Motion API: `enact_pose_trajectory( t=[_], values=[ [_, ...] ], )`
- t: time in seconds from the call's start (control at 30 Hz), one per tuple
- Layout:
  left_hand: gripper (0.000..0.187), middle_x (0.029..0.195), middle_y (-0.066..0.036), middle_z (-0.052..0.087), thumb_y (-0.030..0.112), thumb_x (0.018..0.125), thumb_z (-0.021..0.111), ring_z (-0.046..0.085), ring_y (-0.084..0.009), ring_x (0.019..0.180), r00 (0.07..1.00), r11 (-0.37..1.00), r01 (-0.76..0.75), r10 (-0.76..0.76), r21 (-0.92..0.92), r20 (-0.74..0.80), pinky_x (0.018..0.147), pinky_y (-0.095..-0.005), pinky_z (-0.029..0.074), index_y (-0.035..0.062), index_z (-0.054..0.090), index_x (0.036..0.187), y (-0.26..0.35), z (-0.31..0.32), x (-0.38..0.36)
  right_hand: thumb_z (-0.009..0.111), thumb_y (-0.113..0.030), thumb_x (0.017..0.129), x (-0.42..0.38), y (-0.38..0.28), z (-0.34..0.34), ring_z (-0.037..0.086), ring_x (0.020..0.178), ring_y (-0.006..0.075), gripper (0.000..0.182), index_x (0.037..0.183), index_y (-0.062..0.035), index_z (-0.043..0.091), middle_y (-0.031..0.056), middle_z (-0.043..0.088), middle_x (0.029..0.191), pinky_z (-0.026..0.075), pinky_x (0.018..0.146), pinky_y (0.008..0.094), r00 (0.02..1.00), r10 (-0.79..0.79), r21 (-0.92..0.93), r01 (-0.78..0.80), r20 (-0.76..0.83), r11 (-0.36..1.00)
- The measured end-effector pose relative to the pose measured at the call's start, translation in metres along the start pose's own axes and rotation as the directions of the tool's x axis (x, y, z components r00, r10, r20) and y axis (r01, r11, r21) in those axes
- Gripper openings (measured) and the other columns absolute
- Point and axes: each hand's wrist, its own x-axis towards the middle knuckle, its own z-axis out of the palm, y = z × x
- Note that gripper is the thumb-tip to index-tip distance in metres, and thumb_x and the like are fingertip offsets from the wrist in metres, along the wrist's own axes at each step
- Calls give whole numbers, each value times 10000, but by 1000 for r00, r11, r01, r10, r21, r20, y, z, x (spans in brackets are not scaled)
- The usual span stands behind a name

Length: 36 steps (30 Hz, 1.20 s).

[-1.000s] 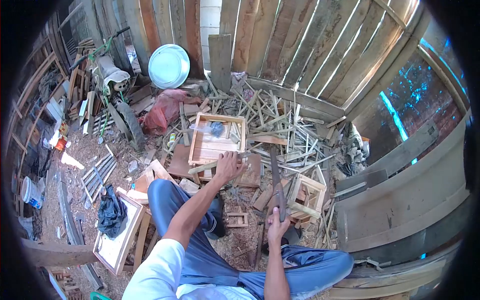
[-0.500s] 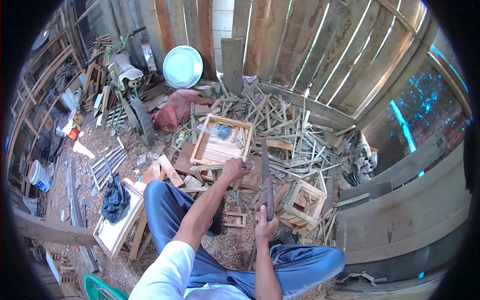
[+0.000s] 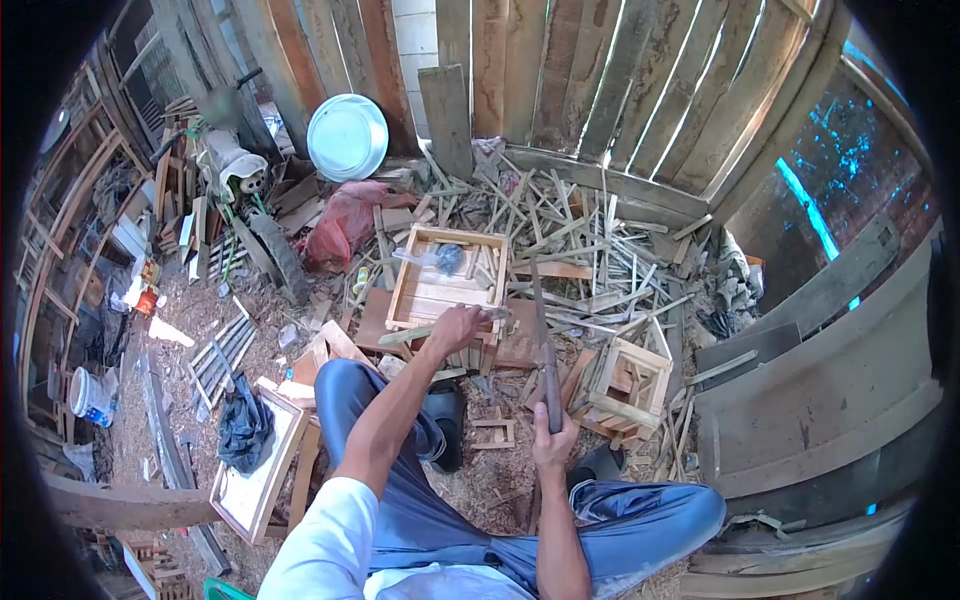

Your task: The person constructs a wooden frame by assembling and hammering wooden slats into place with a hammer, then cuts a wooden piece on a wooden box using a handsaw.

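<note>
My left hand (image 3: 458, 328) is closed around a thin wooden strip (image 3: 405, 336), which sticks out on both sides of the fist. It is just in front of a shallow wooden box (image 3: 440, 302). Inside the box lie a dark bluish bundle (image 3: 448, 259) and several short wood pieces. My right hand (image 3: 553, 440) grips the handle of a machete (image 3: 546, 345), its long blade pointing up and away from me. The blade is to the right of the strip, apart from it. Right of the machete stands a small wooden frame-like crate (image 3: 628, 385).
Loose wood strips (image 3: 600, 255) are piled against the plank wall (image 3: 560, 90). A pale blue basin (image 3: 347, 138) leans there, near a red plastic bag (image 3: 343, 222). On the left lie a framed board (image 3: 240, 493) with a black cloth (image 3: 245, 425) and a white bucket (image 3: 88, 395).
The camera view has tilted slightly. My left hand has risen a little with the strip, whose right end tips upward. The machete has turned, so its blade looks narrower.
</note>
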Motion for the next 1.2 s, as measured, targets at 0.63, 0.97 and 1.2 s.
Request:
enact_pose_trajectory(
  t=[0.63, 0.97, 1.2],
  values=[
    [420, 712, -207, 645, 392, 916, 413, 636, -374, 691, 931, 909, 366, -360, -200, 67, 658, -482, 501, 67, 665, 830, 14, -19, 13, 575, -299, 882, 16, 26, 10, 473, 462, 237, 357, 702, 9, 579, 123, 467, 522, 388, 489, 355, 973, -111, -200, 152, 201, 968],
    [490, 674, -216, 630, 473, 912, 396, 631, -383, 681, 884, 870, 462, -435, -174, 173, 660, -477, 496, 86, 684, 827, 18, -26, 19, 526, -370, 919, 38, 20, 26, 491, 501, 265, 434, 783, 36, 599, 167, 467, 548, 405, 529, 390, 971, 120, -426, -21, 206, 905],
    [506, 695, -219, 638, 482, 911, 391, 636, -384, 694, 850, 832, 525, -500, -179, 167, 668, -475, 501, 92, 696, 811, 16, -22, 21, 475, -392, 951, 68, -3, 58, 427, 476, 145, 543, 607, 28, 495, 57, 415, 481, 353, 475, 353, 954, 136, -490, 13, 266, 871]
  ],
)
